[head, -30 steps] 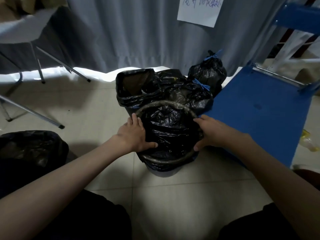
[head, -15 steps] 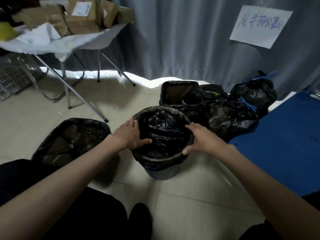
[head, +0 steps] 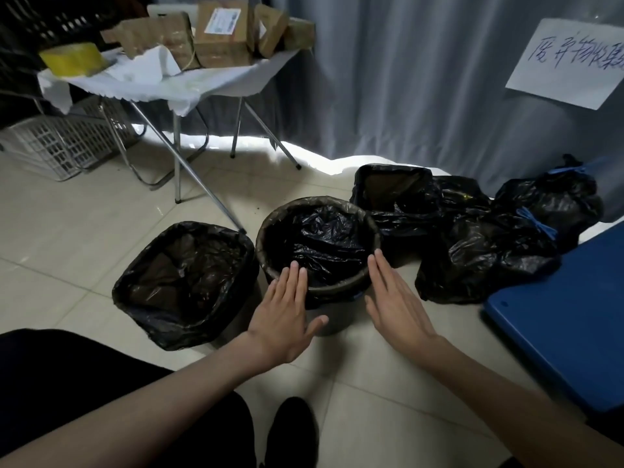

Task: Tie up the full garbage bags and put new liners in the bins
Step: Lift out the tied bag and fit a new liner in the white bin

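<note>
Round bin (head: 332, 319) standing upright on the floor tiles between two other lined bins, long axis vertical and mouth facing up, its new liner (head: 320, 244) folded over the rim. Left hand (head: 282, 319) and right hand (head: 393, 298), flat with straight fingers and holding nothing, flank the near rim. The liner looks bunched inside; judged risk: it slips off the rim under load.

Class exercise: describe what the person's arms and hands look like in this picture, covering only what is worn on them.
Both forearms are bare: no sleeves reach them, and no gloves, watch, rings or bracelets show on the left hand or the right hand. Nails look short and unpainted.
</note>
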{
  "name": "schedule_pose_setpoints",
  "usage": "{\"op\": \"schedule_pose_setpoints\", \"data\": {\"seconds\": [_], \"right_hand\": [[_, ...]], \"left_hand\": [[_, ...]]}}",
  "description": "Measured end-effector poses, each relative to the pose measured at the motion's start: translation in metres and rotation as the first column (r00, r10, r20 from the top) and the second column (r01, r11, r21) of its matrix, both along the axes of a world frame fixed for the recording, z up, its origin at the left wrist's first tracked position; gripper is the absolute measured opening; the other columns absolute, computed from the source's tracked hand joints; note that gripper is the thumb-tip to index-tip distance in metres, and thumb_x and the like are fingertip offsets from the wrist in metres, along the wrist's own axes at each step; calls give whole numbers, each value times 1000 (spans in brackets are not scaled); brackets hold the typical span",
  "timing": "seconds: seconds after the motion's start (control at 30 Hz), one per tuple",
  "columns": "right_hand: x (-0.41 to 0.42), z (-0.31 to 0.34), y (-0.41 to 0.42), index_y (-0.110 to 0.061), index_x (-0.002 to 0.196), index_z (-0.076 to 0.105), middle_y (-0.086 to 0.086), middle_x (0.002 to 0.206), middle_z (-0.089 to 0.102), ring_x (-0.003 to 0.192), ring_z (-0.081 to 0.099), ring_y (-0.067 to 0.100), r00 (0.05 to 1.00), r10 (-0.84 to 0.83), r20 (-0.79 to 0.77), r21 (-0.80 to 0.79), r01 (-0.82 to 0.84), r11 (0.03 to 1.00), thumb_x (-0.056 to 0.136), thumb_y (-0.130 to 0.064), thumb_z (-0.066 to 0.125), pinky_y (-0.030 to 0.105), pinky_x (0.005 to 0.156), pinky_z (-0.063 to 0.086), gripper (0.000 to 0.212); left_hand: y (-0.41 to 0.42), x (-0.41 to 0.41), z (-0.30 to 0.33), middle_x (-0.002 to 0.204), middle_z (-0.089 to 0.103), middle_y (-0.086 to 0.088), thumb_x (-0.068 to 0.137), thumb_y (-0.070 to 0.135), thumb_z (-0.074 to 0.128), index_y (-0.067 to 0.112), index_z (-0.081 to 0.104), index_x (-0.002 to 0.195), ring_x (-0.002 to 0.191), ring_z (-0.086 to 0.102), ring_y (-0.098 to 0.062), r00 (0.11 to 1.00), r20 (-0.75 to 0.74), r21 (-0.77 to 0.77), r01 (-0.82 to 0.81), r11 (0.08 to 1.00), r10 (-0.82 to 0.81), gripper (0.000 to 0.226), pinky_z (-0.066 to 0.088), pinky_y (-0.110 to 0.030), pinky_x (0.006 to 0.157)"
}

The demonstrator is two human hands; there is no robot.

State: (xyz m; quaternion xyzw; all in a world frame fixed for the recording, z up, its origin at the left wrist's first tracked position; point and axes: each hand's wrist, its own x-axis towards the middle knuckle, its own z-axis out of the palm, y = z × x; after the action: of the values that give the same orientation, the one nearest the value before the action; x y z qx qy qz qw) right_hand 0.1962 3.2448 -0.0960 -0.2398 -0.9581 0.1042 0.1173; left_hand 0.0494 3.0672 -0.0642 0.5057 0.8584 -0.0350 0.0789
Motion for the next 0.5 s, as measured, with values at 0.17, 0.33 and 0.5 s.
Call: {"op": "schedule_pose_setpoints", "data": {"seconds": [0.17, 0.33, 0.5], "right_hand": [[-11, -5, 12, -13, 157, -8, 1, 165, -16, 153, 1, 19, 998, 24, 62, 52, -27, 998, 96, -29, 51, 37, 124, 13, 86], [-39, -2, 32, -20, 158, -5, -3, 166, -10, 152, 12, 27, 985, 0, 171, 92, -16, 996, 91, -35, 58, 43, 122, 21, 94], [-83, 13, 44, -22, 157, -10, -4, 165, -17, 152, 11, 30, 958, -12, 285, 73, -9, 997, 93, -35, 54, 44, 122, 19, 91]], "left_hand": [[-1, -7, -24, 158, -29, -15, 93, 72, 14, 2, -19, 151, 148, -24, -27, 996, -92, 148, 9, 989, 4, 97, -2, -40, 124], [15, -31, -31, 161, -21, -16, 92, 68, 9, 2, -14, 153, 150, -16, -28, 986, -145, 184, -52, 982, 79, 92, 0, -41, 123], [36, -62, -25, 160, -21, -16, 83, 70, -4, 3, -18, 152, 150, -16, -29, 978, -140, 123, -136, 983, 153, 97, -1, -42, 124]]}}
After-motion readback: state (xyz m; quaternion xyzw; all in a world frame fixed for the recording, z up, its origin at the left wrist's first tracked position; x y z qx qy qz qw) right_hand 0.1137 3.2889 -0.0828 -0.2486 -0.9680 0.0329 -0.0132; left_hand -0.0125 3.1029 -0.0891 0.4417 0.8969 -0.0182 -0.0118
